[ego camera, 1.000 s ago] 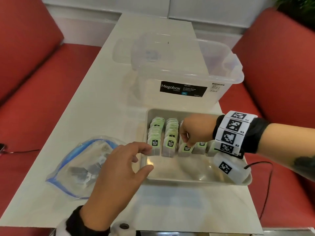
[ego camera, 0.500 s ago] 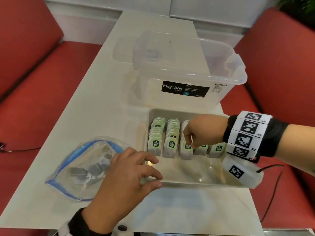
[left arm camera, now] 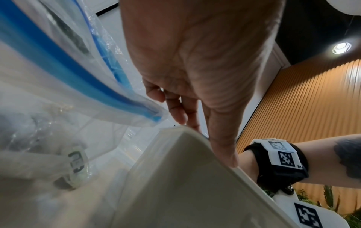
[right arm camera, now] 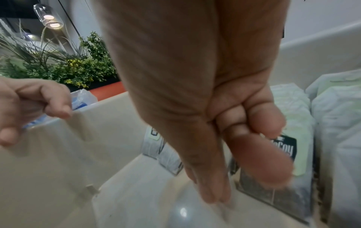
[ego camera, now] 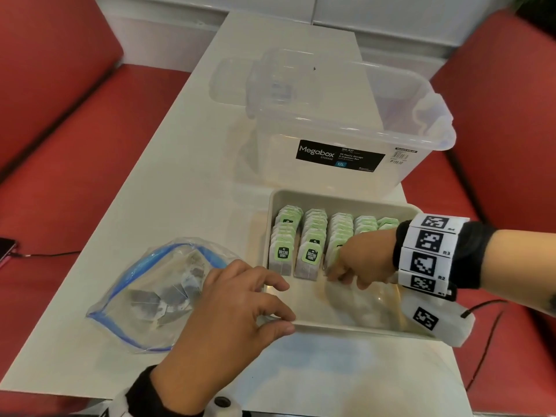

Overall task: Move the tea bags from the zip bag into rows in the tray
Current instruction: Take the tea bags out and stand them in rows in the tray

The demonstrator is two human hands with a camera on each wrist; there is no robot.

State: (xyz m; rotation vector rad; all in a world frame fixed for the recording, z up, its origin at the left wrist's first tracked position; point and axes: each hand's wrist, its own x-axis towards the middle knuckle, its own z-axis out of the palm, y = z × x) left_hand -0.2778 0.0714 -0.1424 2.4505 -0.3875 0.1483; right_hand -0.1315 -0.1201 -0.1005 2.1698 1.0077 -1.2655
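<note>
A beige tray [ego camera: 346, 328] holds several rows of green-tagged tea bags [ego camera: 311, 251] standing on edge. My right hand [ego camera: 343, 276] reaches into the tray at the front of the third row. Its thumb and curled forefinger pinch the front tea bag [right arm camera: 283, 192] at its tag, and the other fingers point down to the tray floor. My left hand [ego camera: 284, 307] rests on the tray's near-left corner, fingers relaxed and thumb lying on the rim [left arm camera: 244, 174]. The clear zip bag [ego camera: 156, 293] with a blue seal lies left of the tray, open, with a few tea bags inside.
A clear Megabox storage box [ego camera: 346, 139] stands right behind the tray, with another clear container [ego camera: 237, 82] beyond it. Red bench seats [ego camera: 75, 176] flank the white table [ego camera: 180, 182]. A phone on a cable [ego camera: 6, 251] lies on the left seat.
My right hand has dropped lower and forward at the third row, now covering its front tea bag. My left hand has settled onto the tray's near-left corner.
</note>
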